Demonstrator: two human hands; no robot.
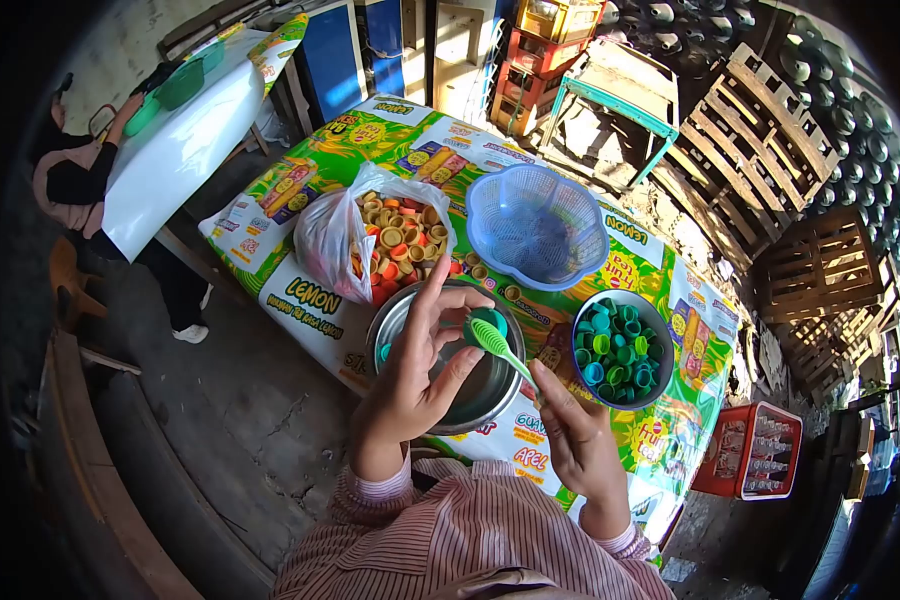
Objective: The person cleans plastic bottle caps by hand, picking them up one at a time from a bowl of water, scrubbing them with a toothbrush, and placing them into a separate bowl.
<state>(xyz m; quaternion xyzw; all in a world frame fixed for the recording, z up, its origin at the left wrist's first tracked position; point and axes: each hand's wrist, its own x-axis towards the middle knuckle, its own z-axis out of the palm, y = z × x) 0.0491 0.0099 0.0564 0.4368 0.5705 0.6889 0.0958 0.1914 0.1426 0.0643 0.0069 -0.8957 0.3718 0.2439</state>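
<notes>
Over the round steel bowl (pixel 490 395) we hold one teal bottle cap (pixel 488 324), small, ridged and plastic. Our left hand (pixel 420 375) pinches it between thumb and fingertips. Our right hand (pixel 580 440) is closed on the handle of one green toothbrush (pixel 505 350), whose bristled head lies against the cap. Just right of the steel bowl we count one blue bowl (pixel 669 330) heaped with green and teal caps. Behind it sits one pale blue, scalloped mesh basket (pixel 537 225). To the left is one clear, crinkled plastic bag (pixel 330 240) of orange and yellow caps. All of it rests on a glossy printed tablecloth (pixel 310 295).
</notes>
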